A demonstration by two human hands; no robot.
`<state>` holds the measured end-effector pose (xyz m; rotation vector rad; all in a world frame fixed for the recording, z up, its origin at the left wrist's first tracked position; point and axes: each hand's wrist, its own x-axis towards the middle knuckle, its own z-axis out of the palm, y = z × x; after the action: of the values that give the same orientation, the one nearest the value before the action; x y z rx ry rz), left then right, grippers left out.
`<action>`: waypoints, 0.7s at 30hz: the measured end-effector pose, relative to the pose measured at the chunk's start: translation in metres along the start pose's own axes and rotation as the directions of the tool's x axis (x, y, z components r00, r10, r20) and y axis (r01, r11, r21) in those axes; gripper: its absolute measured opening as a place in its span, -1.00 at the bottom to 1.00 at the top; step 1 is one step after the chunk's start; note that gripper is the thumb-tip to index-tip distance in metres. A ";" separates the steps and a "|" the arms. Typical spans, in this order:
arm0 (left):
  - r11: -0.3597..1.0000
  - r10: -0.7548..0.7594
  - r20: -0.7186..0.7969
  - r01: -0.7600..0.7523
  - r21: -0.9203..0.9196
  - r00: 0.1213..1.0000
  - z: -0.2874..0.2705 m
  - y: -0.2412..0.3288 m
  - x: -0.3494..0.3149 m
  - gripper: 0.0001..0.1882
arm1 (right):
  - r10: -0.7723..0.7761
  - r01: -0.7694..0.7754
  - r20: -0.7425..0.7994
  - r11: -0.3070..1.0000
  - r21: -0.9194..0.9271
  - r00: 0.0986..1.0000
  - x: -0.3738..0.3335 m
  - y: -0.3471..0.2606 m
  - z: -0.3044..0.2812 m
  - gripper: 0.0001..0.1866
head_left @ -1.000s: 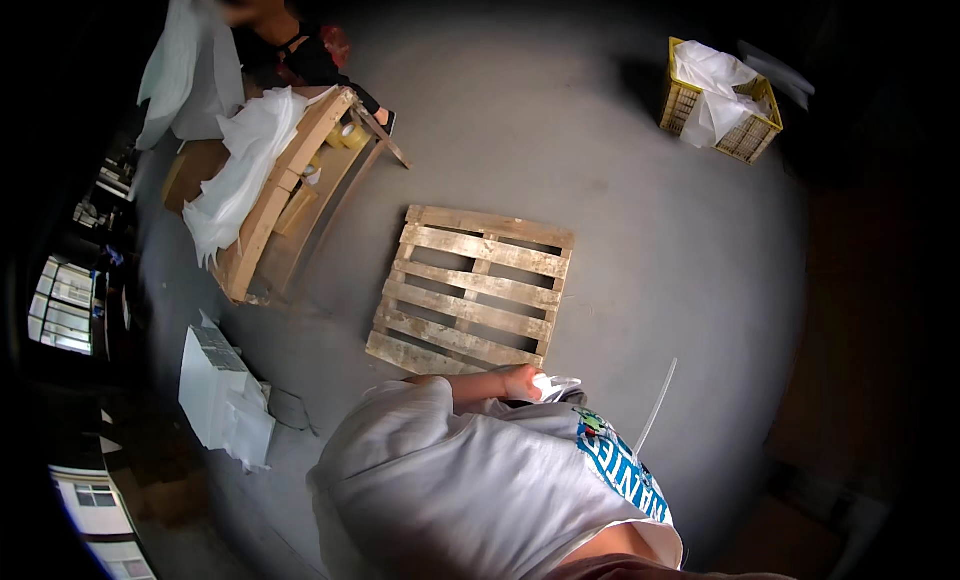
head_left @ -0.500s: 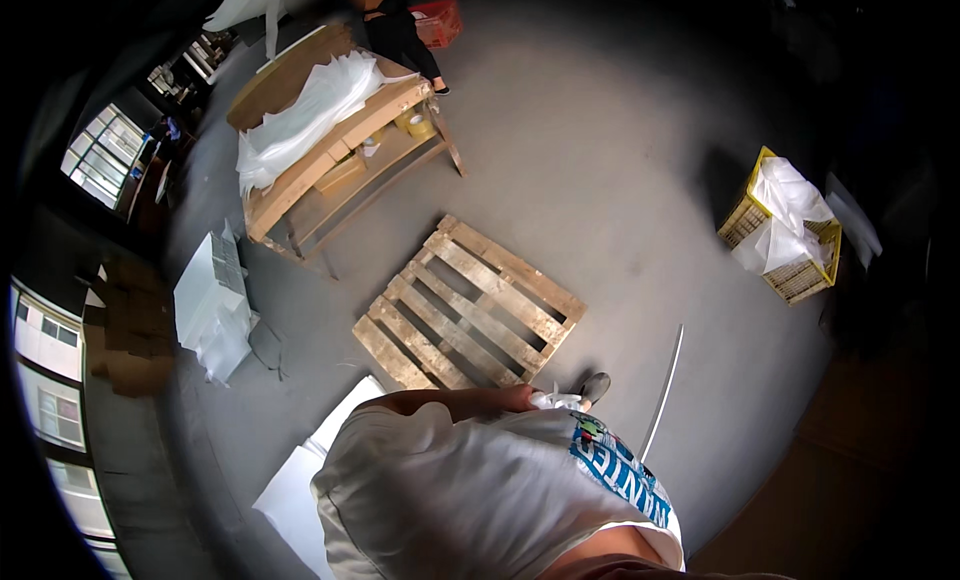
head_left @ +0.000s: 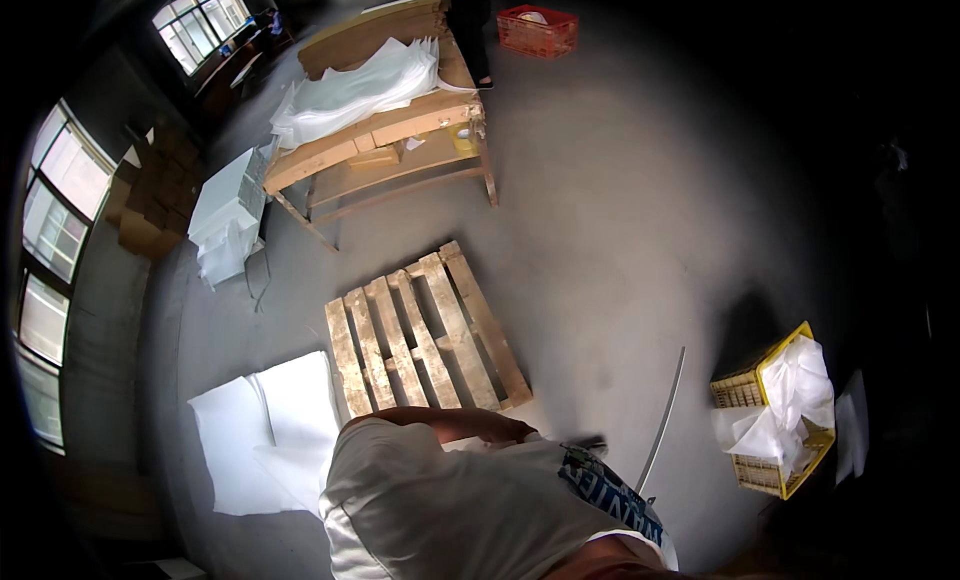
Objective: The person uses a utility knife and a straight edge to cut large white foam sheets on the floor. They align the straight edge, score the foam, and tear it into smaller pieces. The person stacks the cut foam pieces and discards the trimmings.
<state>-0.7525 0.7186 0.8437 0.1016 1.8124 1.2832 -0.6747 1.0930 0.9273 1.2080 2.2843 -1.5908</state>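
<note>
Wooden pallet (head_left: pixel 452 325) lies beyond the left hand (head_left: pixel 510 432)

We see the slatted wooden pallet flat on the grey floor (head_left: pixel 620 230), ahead of the person. The left hand is close to the white shirt (head_left: pixel 440 510), shadowed and partly hidden; we cannot tell whether it grips anything. The right hand is out of view. We judge the wooden pallet stiff, fairly heavy, rough and perhaps splintery, best held by opposite outer boards. A thin pale strip (head_left: pixel 663 418), right of the shirt, looks light and bendy.

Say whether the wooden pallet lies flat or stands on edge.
Flat: the wooden pallet rests slatted side up on the grey floor, which shows through its gaps.
</note>
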 end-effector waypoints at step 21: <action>0.426 -0.418 -0.526 -0.352 -0.833 0.740 -0.261 0.325 0.404 -0.76 | -0.090 0.076 0.242 0.995 0.066 0.966 0.564 -0.328 -0.058 -0.70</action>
<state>-1.3060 0.8900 0.8754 -1.1998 1.2993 2.3273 -1.2520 1.4025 0.9169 0.8794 2.1723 -1.7349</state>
